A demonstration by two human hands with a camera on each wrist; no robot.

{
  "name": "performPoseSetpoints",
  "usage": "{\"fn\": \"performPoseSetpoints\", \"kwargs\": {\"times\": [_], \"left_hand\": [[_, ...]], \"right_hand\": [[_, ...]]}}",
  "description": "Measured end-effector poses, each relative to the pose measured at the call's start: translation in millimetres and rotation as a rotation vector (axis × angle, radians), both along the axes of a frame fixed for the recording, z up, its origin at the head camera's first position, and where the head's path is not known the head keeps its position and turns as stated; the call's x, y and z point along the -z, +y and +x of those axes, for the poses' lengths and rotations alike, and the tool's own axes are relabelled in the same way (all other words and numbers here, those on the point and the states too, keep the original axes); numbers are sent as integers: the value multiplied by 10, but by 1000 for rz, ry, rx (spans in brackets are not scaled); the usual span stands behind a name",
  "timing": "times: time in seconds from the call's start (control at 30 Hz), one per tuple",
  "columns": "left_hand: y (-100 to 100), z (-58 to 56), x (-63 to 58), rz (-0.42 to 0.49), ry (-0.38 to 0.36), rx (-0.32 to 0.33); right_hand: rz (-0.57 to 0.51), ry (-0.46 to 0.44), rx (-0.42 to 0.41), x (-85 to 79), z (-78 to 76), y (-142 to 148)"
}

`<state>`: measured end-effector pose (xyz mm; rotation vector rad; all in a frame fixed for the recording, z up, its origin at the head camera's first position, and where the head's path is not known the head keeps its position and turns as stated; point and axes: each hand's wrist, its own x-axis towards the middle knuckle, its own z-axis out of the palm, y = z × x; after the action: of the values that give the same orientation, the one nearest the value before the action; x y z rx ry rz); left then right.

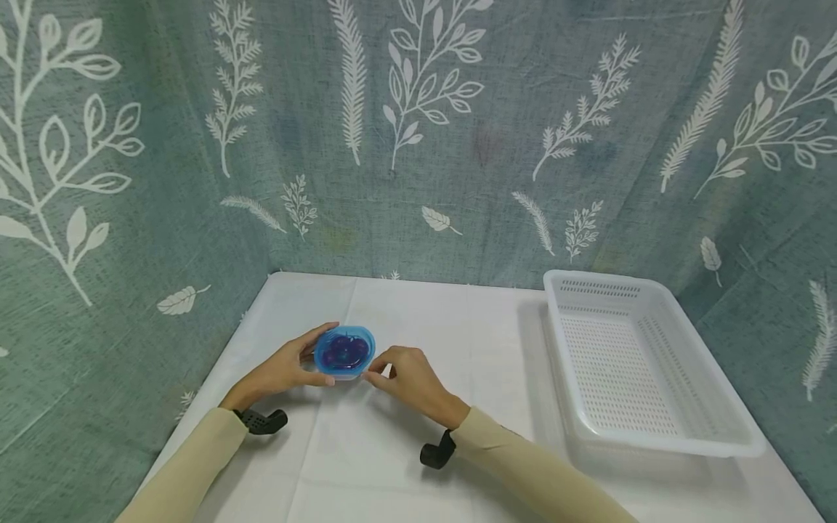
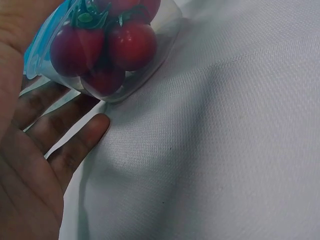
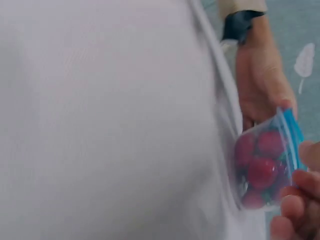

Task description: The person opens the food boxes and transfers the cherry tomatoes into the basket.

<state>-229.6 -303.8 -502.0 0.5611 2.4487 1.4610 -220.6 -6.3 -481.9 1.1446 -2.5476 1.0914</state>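
A small clear plastic container [image 2: 160,62] has a translucent blue lid [image 1: 344,350] on top. Red cherry tomatoes [image 2: 132,45] with green stems fill it, and through the lid they look purple. My left hand [image 1: 284,370] grips the container from the left, thumb at the near side and fingers round the far side. At the lid's near right corner, my right hand [image 1: 412,378] pinches the edge between thumb and forefinger. The right wrist view shows those fingertips [image 3: 307,182] right at the blue rim.
A white perforated plastic basket [image 1: 565,349] stands on the right of the table [image 1: 418,312], which wears a white cloth. Green-grey curtains [image 1: 458,218] with white leaf prints hang behind and at both sides.
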Motion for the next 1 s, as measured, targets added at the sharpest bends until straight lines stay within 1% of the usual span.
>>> {"fn": "performPoseSetpoints", "kwargs": {"times": [0.17, 0.27, 0.37, 0.57, 0.77, 0.87, 1.0], "left_hand": [[2, 2, -7, -2, 14, -3], [7, -2, -9, -5, 23, -7], [7, -7, -4, -9, 33, -8], [3, -5, 20, -10, 40, -9], [7, 6, 23, -8, 38, -16], [12, 15, 8, -6, 29, -23], [10, 6, 16, -15, 28, -25]], "right_hand": [[-77, -288, 2, 21, 32, -44], [-132, -444, -9, 40, 55, -67], [-184, -556, -15, 57, 79, -84], [-265, -709, -3, 62, 116, -108], [-393, -850, -11, 93, 107, -133], [-433, -890, 3, 99, 98, -144], [-456, -916, 27, 96, 99, -159]]}}
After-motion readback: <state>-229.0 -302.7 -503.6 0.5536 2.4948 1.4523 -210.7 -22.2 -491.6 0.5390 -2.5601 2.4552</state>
